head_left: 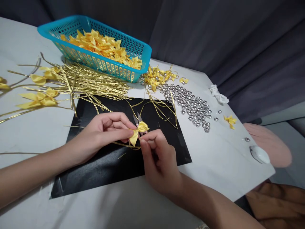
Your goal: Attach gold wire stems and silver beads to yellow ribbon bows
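A yellow satin ribbon bow [134,137] is pinched between the thumb and fingers of my left hand [105,128], above the black mat [95,171]. My right hand [158,156] is closed in a pinch at the bow's right side; what lies between its fingertips is too small to make out. Thin gold cord [124,144] loops below the bow. Behind it, a small pair of snips [136,119] lies on the mat, its blades showing and its handles partly hidden by the bow and my right hand.
A blue basket [95,60] of yellow bows stands at the back, beside a heap of gold cords [88,81]. Silver heart-shaped beads [190,106] spread to the right, near more yellow bows [154,76]. A white computer mouse [259,154] sits by the table's right edge.
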Tool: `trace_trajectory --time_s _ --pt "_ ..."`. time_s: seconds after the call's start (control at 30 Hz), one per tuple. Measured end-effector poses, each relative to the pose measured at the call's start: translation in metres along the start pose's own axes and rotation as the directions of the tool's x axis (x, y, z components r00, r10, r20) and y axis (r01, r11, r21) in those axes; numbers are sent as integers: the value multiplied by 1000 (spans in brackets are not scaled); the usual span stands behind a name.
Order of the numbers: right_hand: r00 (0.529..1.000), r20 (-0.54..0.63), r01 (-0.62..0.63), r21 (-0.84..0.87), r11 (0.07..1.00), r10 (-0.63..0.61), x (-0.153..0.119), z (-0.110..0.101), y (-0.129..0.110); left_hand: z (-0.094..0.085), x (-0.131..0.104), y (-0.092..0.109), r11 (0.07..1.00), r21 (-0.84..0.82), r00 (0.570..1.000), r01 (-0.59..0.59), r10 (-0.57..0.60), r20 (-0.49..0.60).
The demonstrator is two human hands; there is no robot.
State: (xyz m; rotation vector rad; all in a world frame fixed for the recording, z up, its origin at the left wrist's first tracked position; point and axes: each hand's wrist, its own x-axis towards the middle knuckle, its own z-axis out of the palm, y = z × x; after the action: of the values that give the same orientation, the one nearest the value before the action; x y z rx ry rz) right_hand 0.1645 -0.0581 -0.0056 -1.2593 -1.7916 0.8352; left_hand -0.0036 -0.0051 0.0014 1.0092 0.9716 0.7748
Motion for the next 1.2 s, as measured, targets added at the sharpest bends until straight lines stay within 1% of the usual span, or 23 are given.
trace_trajectory --time_s 0.13,0.23,0.33,0.43,0.53,0.67,0.77,0.83,1.0,1.2 --pt "999 -30 39 -18 999 -39 0 1 -1 -1 0 -2 1000 -16 999 -1 2 35" --pt "997 -12 73 -10 997 -73 0 1 0 0 1 -2 1000 -23 999 -9 10 44" --pt "996 15 91 54 994 -92 0 2 2 3 1 -2 998 -57 998 7 -4 56" --pt "997 27 69 116 991 -73 0 4 3 3 1 -3 998 -67 999 14 -10 46" --pt "998 29 50 160 986 -55 -2 6 3 3 1 -3 1000 -18 1000 -4 5 12" --pt "997 61 37 166 985 -48 -2 5 3 3 0 -1 999 11 999 -50 50 -7" --pt "996 71 41 162 986 -53 -2 3 4 3 0 0 998 -36 999 -52 52 2" --pt "996 66 47 170 984 -59 0 3 5 2 0 0 998 -58 999 -30 31 13" --pt "994 84 60 190 980 -77 1 2 5 1 0 -1 998 -57 999 -15 17 33" --pt "997 72 -5 211 977 -10 0 1 0 0 0 -1 997 -72 998 -7 11 56"
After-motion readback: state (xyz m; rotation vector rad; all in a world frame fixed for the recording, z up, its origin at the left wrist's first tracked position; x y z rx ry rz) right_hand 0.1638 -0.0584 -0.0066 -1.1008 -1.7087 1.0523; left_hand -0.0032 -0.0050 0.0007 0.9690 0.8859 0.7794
